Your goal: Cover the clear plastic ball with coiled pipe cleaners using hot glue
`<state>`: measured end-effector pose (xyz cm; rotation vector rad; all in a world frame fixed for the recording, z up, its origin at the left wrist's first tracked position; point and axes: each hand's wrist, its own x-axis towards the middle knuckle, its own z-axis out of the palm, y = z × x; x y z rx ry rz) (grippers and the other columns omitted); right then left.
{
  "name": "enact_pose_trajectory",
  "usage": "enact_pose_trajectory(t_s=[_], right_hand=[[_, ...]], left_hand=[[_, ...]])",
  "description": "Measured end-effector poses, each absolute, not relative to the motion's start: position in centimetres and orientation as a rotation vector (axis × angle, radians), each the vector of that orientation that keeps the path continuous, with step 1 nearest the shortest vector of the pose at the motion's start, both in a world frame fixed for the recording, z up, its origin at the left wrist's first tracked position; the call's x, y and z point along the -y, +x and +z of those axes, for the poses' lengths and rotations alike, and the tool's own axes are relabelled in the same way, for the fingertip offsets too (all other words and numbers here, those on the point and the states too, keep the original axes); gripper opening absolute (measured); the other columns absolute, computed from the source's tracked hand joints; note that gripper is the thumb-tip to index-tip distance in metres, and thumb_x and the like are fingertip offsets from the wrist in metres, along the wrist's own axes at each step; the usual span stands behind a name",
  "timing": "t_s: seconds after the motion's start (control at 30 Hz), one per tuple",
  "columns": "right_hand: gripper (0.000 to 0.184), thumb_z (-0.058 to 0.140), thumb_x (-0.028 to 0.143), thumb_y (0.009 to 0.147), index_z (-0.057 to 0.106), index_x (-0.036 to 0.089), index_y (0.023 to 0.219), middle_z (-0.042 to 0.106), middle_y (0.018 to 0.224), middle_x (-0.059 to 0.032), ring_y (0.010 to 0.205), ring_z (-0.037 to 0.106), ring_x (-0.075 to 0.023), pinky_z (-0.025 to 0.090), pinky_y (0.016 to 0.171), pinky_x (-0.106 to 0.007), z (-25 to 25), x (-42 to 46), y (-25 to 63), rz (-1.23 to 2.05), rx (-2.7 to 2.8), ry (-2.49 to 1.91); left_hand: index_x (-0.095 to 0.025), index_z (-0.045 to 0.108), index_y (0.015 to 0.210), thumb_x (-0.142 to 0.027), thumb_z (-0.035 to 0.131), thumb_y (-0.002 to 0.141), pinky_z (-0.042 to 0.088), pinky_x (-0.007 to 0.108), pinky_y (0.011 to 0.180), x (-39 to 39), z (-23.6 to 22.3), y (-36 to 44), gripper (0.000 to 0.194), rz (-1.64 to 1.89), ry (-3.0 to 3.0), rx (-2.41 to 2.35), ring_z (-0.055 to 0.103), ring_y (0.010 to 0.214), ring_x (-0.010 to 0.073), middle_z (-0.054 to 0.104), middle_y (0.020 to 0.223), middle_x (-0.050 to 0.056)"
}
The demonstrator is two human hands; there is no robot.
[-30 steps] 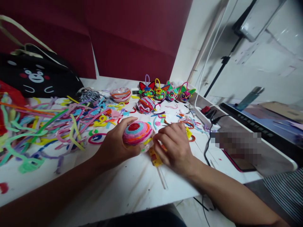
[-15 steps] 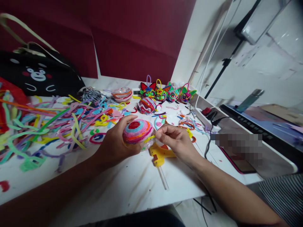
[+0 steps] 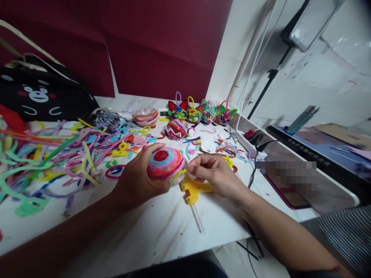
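My left hand (image 3: 133,179) is wrapped round a clear plastic bowl (image 3: 168,164), turned bottom up and covered in rings of red, blue, pink and orange pipe cleaner. At its right rim runs a yellow pipe cleaner (image 3: 180,173). The fingers of my right hand (image 3: 217,173) are pinched at that strand's end, close beside the bowl. Below them a yellow glue gun (image 3: 191,192) lies on the table, partly hidden by the right hand. A clear glue stick (image 3: 197,219) pokes out of its back.
Loose pipe cleaners (image 3: 72,154) heap up on the left, before a black bag (image 3: 43,92). Farther back stand another striped bowl (image 3: 145,117), a striped ball (image 3: 176,129) and several cat-head ornaments (image 3: 194,114). A power strip (image 3: 252,144) and a phone (image 3: 285,189) are on the right.
The view has shifted slightly, so most things appear a little farther left. Both hands keep their hold, and the bowl has tilted only slightly.
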<state>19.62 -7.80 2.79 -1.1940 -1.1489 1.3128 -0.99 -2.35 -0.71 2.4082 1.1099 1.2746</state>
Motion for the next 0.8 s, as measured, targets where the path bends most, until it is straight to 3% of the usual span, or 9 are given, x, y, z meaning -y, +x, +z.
enact_pose_trajectory(t_s=[0.37,0.47,0.67,0.8], right_hand=[[0.036,0.091,0.037,0.055,0.068,0.014,0.067,0.054,0.051,0.0062,0.042,0.039,-0.0032,0.026,0.041,-0.018,2.7,7.4,20.1,1.499,1.137,-1.064],[0.038,0.092,0.039,0.056,0.068,0.014,0.072,0.056,0.054,0.0059,0.044,0.043,-0.0044,0.031,0.043,-0.018,2.9,7.6,20.0,1.429,1.181,-1.084],[0.047,0.083,0.056,0.067,0.063,0.016,0.080,0.063,0.067,-0.0008,0.054,0.061,-0.0141,0.047,0.050,-0.026,2.2,8.2,19.7,1.353,1.368,-1.156],[0.024,0.070,0.039,0.085,0.064,0.016,0.080,0.060,0.074,-0.0013,0.064,0.058,-0.0133,0.045,0.057,-0.025,1.6,8.2,20.2,0.976,1.682,-1.161]], left_hand=[[-0.018,0.048,0.131,-0.039,0.069,0.065,0.053,0.044,0.098,2.2,0.2,-1.2,0.072,1.122,2.271,-1.107,0.063,0.121,0.0335,0.061,0.134,0.016],[-0.018,0.048,0.132,-0.038,0.070,0.065,0.053,0.043,0.098,2.1,0.1,-1.3,0.073,1.123,2.267,-1.114,0.063,0.120,0.0329,0.062,0.133,0.016],[-0.021,0.048,0.132,-0.037,0.069,0.065,0.052,0.040,0.100,2.0,-0.6,-1.4,0.072,1.194,2.347,-1.110,0.063,0.120,0.0312,0.062,0.134,0.013],[-0.020,0.048,0.132,-0.035,0.067,0.066,0.054,0.039,0.097,2.1,-0.5,-1.2,0.070,1.208,2.400,-1.109,0.064,0.119,0.0310,0.063,0.133,0.014]])
